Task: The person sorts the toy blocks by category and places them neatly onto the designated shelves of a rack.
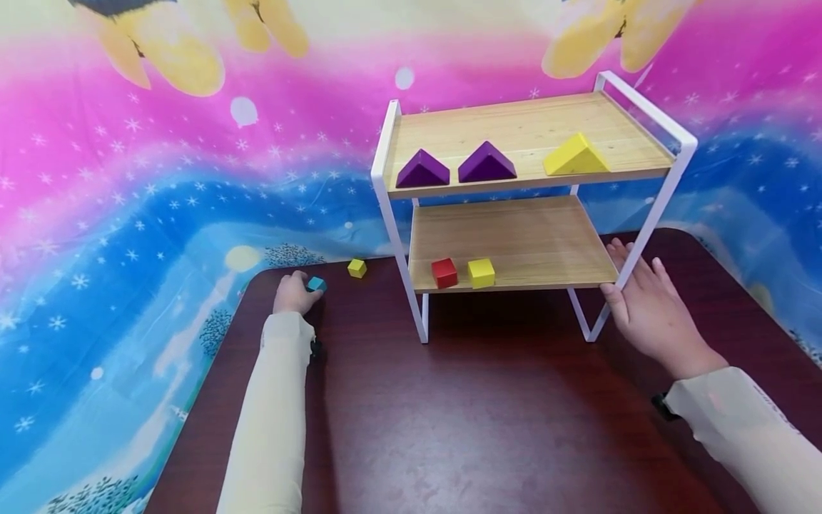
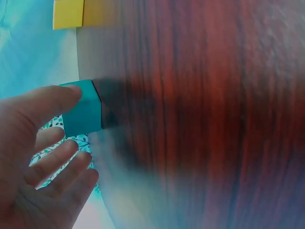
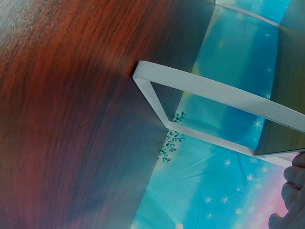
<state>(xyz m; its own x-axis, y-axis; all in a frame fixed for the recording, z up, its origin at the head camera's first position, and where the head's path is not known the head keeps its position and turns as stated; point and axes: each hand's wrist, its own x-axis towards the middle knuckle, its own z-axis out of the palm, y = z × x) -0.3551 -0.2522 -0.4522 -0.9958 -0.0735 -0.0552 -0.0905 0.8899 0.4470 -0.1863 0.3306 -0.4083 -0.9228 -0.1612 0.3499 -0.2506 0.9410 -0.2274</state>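
My left hand (image 1: 294, 293) is at the back left of the table, with a small teal cube (image 2: 82, 112) between thumb and index finger. The thumb lies on the cube's face, the index fingertip at its lower edge, and the other fingers fan out loosely. Right of it a small yellow cube (image 1: 357, 268) sits near the table's back edge. My right hand (image 1: 655, 314) rests with straight fingers against the right leg of a two-tier shelf (image 1: 501, 239), thumb in front of the frame. In the right wrist view only some fingers (image 3: 293, 186) show, beside the white frame.
On the upper board stand two purple triangular blocks (image 1: 486, 163) and a yellow triangular block (image 1: 576, 155). The lower board carries a red cube (image 1: 444, 273) and a yellow block (image 1: 481, 273). A printed cloth (image 1: 308, 164) hangs behind the dark wooden table (image 1: 449, 428).
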